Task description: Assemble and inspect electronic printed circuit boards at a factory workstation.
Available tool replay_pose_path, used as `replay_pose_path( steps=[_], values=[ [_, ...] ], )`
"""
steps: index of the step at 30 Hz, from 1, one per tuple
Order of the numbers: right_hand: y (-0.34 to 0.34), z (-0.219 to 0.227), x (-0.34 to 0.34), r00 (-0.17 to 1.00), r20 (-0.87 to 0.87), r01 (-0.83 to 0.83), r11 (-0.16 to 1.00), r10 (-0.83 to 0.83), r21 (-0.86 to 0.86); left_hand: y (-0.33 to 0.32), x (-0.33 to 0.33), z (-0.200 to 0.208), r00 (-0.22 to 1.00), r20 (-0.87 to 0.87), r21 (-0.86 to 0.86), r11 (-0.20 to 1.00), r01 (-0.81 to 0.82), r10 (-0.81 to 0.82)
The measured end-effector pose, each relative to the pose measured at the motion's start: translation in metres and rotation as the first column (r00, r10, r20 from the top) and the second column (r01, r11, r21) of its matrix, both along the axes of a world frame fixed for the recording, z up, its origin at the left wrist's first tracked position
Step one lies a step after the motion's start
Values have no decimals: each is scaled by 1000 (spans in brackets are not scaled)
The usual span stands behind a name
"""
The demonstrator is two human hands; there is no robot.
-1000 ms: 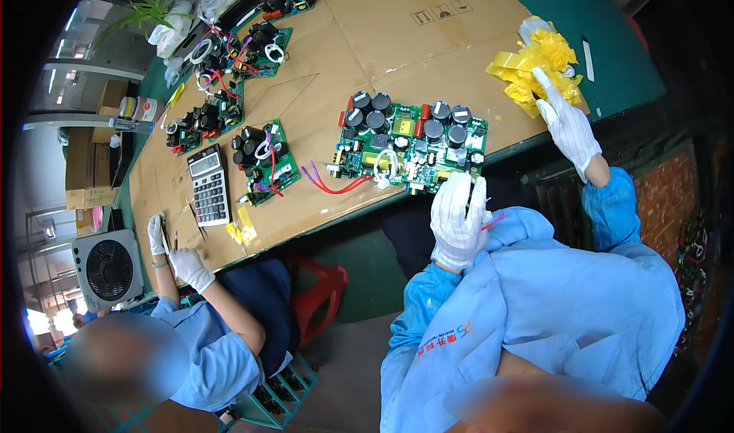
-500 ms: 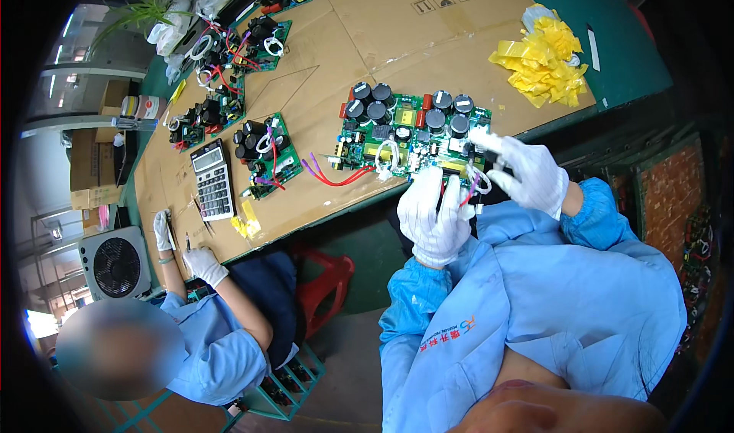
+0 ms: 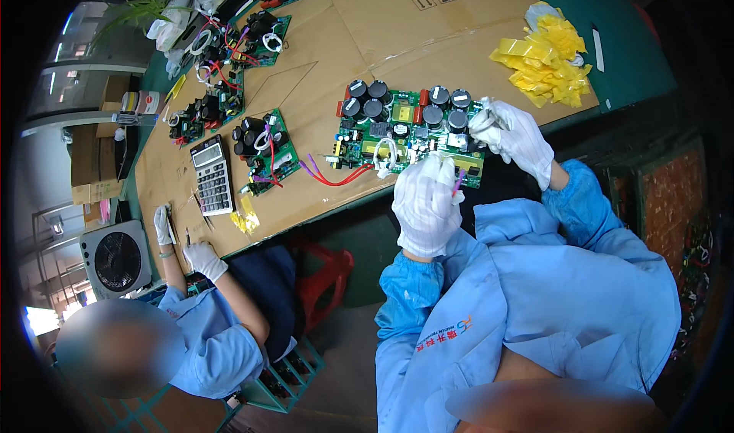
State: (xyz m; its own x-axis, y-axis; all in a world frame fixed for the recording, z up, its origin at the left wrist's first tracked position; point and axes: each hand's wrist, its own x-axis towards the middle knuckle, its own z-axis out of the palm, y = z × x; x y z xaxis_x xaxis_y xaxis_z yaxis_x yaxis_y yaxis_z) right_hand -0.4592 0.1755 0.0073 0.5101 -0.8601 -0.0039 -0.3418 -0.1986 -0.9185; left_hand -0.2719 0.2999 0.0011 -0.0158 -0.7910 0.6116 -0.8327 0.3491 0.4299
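Note:
Two green circuit boards with black capacitors lie side by side at the table's near edge: the left board (image 3: 399,113) and the right board (image 3: 470,160). My left hand (image 3: 428,207), in a white glove, is closed over the right board's near edge. A short red wire with a purple end (image 3: 459,181) sticks out beside its fingers. At that board's right edge is my gloved right hand (image 3: 514,136), its fingers bent together near the capacitors. What those fingertips grip is hidden. Red leads (image 3: 336,179) and a white cable loop (image 3: 386,155) belong to the left board.
More circuit boards (image 3: 267,154) stand on the cardboard-covered table (image 3: 359,35) to the left, by a calculator (image 3: 212,175). Crumpled yellow tape (image 3: 544,62) lies at the right, near a white strip (image 3: 598,49). A seated co-worker (image 3: 218,341) in gloves works at the lower left.
My right hand has moved up and left, its fingers now bent in at the board's edge. My left hand has shifted slightly up and left. The white cable loop near the right hand is no longer visible.

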Motion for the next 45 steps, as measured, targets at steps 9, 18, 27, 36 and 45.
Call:
replay_pose_path(
  steps=[9,18,27,36,45],
  values=[
    [6,12,-6,928,346,-21,907,-139,421,-9,-13,24,848,475,301,949,97,-237],
    [12,25,-57,956,132,180,880,-261,440,-18,-10,-2,741,649,220,975,38,-175],
    [56,8,-44,949,-295,-77,990,108,114,-24,3,-18,766,580,177,961,213,-277],
    [58,3,-39,822,-529,-288,955,211,-66,-23,2,-26,772,595,67,971,229,-223],
    [50,4,-42,813,-505,-335,942,289,0,-27,-1,-7,835,447,191,946,261,-321]
  ],
)
